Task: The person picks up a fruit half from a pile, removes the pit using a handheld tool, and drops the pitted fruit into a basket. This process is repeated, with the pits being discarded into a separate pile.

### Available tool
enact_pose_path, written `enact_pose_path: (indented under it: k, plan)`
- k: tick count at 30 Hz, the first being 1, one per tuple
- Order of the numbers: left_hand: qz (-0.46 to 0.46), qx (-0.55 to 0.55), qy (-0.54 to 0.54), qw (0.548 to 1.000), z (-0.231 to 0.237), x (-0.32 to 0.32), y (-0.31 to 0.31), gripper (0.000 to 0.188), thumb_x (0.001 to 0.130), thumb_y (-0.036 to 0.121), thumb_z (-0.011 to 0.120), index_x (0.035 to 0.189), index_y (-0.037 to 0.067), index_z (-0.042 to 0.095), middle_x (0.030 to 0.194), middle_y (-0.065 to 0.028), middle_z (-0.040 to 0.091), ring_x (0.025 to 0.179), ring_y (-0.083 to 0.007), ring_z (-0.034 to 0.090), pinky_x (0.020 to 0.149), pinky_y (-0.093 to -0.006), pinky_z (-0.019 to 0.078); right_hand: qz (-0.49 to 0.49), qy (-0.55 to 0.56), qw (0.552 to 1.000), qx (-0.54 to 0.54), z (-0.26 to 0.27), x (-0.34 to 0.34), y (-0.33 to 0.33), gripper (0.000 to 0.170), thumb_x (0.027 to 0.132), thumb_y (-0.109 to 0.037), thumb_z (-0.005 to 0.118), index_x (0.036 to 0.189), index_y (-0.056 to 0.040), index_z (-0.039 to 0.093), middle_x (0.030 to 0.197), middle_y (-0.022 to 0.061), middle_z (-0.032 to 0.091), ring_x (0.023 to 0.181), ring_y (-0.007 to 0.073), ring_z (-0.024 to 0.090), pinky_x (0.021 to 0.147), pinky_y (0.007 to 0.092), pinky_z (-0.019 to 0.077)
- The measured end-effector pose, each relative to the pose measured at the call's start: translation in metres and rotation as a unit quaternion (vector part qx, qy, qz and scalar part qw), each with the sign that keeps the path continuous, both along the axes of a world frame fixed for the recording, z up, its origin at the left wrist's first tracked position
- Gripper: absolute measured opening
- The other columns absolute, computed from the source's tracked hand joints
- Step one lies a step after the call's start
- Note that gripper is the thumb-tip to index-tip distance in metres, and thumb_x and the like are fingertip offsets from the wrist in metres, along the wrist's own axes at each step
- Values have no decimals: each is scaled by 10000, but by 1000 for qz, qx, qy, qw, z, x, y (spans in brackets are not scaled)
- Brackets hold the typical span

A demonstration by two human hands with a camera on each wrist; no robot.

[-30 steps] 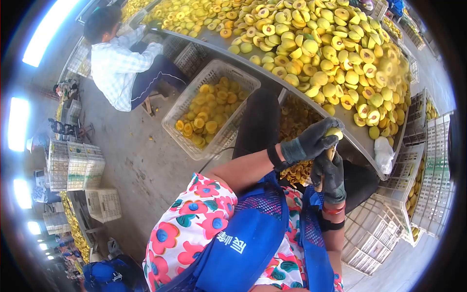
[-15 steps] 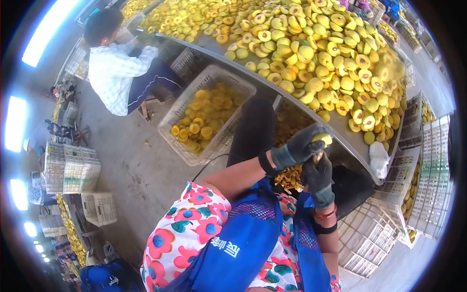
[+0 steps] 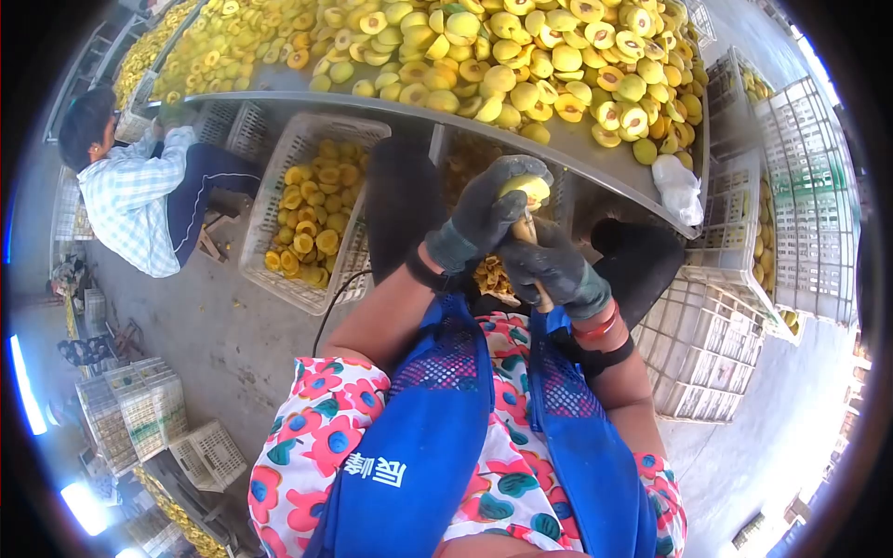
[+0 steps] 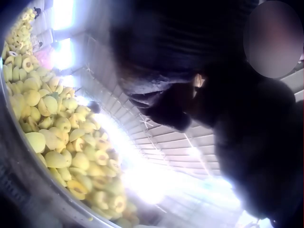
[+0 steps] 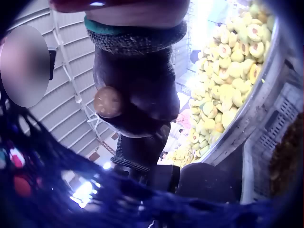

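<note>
Pinched in left hand (image 3: 482, 206): 1 yellow fruit (image 3: 530, 188), by near edge of table (image 3: 614, 177). Gripped in right hand (image 3: 558, 270): 1 wooden-handled tool (image 3: 526, 231), upper end at fruit. Possible fault: slipping into left hand, from excess force or loose hold.

Yellow fruit (image 3: 528, 192) against wooden-handled tool (image 3: 527, 229)

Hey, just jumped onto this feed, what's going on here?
A person's dark-gloved left hand holds a yellow-green rounded fruit, while the dark-gloved right hand grips a slim tan tool angled up to it. Halved yellow fruits lie heaped on the grey metal table ahead; more sit in a pale plastic crate.
</note>
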State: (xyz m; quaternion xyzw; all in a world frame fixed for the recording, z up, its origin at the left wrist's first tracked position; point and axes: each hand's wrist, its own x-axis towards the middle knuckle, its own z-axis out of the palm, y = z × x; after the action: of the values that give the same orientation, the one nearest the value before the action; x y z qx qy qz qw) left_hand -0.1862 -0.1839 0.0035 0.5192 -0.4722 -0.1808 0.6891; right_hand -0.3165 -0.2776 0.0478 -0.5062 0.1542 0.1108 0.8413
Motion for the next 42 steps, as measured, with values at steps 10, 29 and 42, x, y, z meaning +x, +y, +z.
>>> enact_pose_path:
  k: [10, 29, 42]
  plan:
    - [-131, 24, 95, 987, 17, 4, -1, 340, 927, 275, 498, 1108, -7, 552, 1033, -119, 605, 944, -196, 585, 835, -322, 472, 71, -14, 978, 196, -6, -5, -12, 133, 886, -127, 559, 915, 2, 543, 588, 29, 498, 409, 97, 455, 360, 229, 344]
    - [430, 246, -361, 790, -34, 185, 54, 379, 901, 374, 497, 1075, 57, 609, 1040, -169, 624, 984, -359, 578, 837, -441, 455, -104, 62, 991, -57, -56, 0, -6, 185, 896, -205, 564, 825, -39, 521, 581, 18, 473, 448, 113, 461, 433, 249, 389]
    - [231, 577, -315, 717, -79, 128, -109, 566, 766, 522, 613, 1205, 176, 526, 1244, -139, 513, 1199, -336, 451, 952, -492, 368, -119, 103, 982, -101, -51, -13, -6, 170, 901, -195, 585, 883, -44, 508, 598, 19, 496, 446, 94, 475, 420, 253, 395]
